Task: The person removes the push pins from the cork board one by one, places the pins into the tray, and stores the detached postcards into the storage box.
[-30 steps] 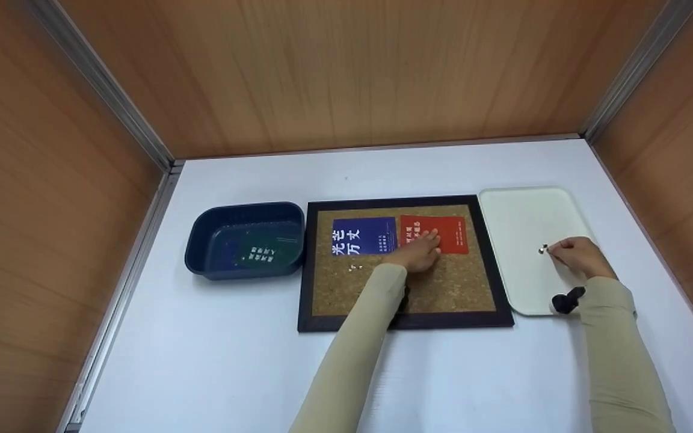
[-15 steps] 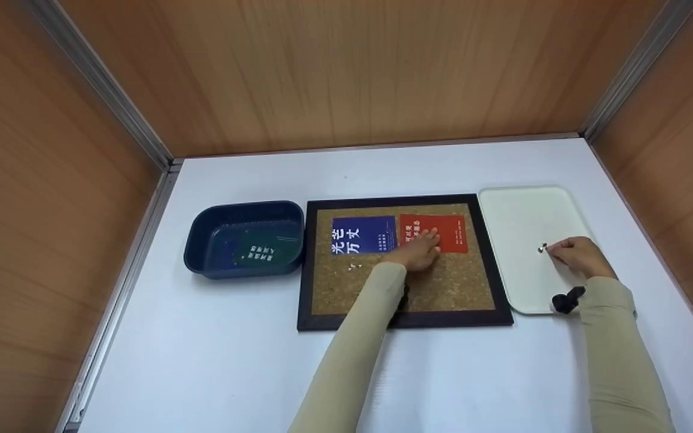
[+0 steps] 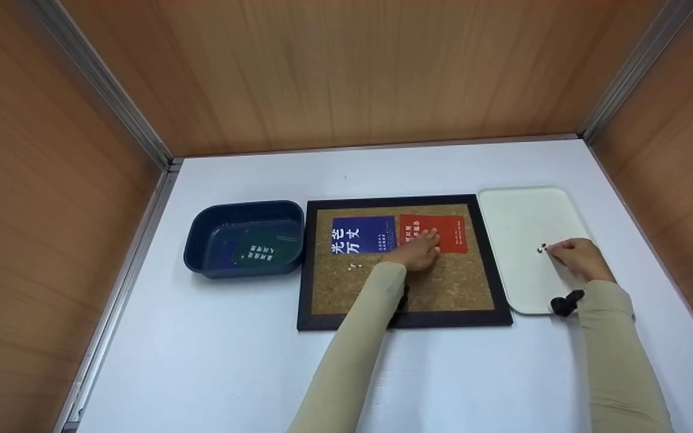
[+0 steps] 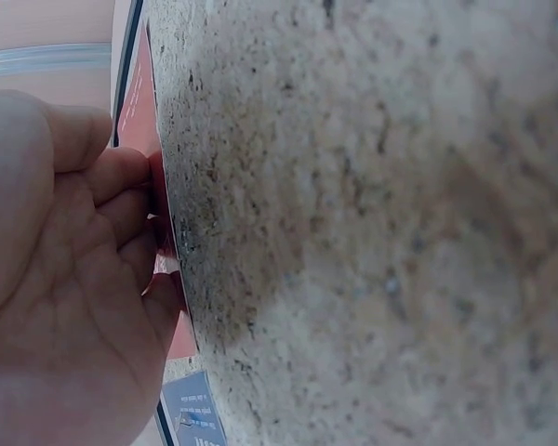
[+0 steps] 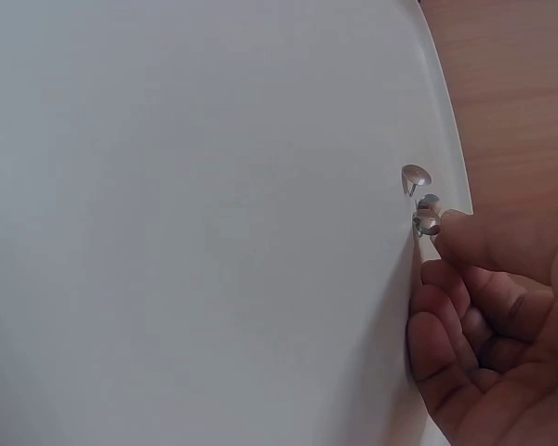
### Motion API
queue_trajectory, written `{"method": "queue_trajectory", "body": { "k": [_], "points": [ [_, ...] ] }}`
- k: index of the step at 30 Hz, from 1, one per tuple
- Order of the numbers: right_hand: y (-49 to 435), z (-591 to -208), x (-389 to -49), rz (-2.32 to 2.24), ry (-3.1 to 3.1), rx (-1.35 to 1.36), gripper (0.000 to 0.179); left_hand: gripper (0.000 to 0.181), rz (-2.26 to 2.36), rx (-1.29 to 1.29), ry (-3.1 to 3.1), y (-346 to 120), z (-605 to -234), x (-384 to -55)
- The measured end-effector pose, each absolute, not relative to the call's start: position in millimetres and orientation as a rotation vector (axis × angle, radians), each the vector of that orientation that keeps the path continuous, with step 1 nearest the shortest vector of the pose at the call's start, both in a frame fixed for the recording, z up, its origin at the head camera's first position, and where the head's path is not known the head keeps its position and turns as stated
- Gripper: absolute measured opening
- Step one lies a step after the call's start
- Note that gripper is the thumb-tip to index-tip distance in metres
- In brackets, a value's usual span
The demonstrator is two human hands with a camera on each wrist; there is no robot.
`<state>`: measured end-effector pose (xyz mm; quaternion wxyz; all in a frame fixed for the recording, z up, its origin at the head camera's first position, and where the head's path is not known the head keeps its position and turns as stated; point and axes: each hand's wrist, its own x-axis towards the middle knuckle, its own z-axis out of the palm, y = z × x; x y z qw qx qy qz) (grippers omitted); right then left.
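Fingers (image 3: 431, 239) of my left hand (image 3: 417, 252) lie loosely extended on the red card (image 3: 456, 234), which sits on the cork board (image 3: 458, 290) beside the blue card (image 3: 361, 235). From the head camera I see only the back of that hand, covering part of the card's white print. My left wrist camera gives the palm side instead: the fingers bend a little, their tips meet the red surface, and nothing is gripped. It also looks along the cork so closely that the nearest part blurs, with a corner of the blue card at the bottom.

My right hand (image 3: 581, 257) is over the white tray (image 3: 527, 213), thumb and fingers narrowed together at the silver tacks (image 5: 416, 177). From the head those tacks are just a small glint by my fingertips. The right wrist view separates them into what look like three domed heads, one with its pin showing, the lowest touching my thumb. My other fingers curl in towards the palm. Whether I have a tack pinched or am only touching it, I cannot tell.

Only the head view takes in the dark blue tub (image 3: 256, 270) left of the board, with a green and blue card (image 3: 268, 243) inside, and the small shiny bits (image 3: 355, 266) on the cork just below the blue card.
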<state>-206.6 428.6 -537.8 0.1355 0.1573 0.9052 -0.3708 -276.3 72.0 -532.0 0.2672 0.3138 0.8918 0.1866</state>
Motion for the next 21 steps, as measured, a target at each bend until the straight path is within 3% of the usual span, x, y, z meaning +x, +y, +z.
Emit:
{"method": "queue_trajectory", "body": {
  "k": [21],
  "points": [
    [425, -527, -210, -1.260, 2.588, 0.499, 0.049, 0.051, 0.513, 0.810, 2.382, 72, -530, -277]
  ]
}}
